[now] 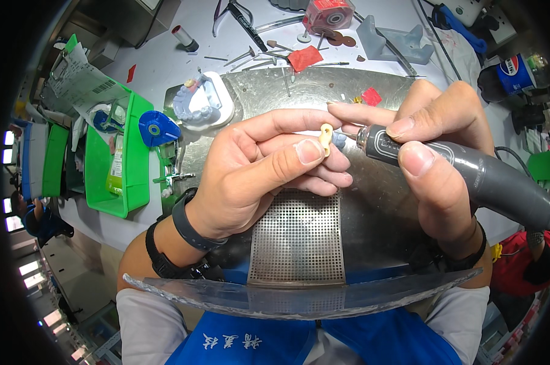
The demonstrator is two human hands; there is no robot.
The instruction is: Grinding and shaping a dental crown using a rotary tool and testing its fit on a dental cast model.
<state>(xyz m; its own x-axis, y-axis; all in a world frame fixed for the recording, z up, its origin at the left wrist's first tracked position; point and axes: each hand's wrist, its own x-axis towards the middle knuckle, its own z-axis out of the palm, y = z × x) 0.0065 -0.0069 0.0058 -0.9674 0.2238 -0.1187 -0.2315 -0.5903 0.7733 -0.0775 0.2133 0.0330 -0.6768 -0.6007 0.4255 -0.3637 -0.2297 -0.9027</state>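
Head: left hand (253, 167) pinches cream piece (325, 140) (at fingertips).

Head-worn fisheye, left of side-by-side pair, looks steeply down from above; left hand (250, 170) and right hand (454, 115) close, mid-frame; white bench (159, 67) beyond; blue garment (256, 337) at lower edge; straight lines bowing toward dark rim.

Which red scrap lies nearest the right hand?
The red scrap on the metal plate, just beyond the right hand. The larger scrap and the leftmost scrap lie farther off.
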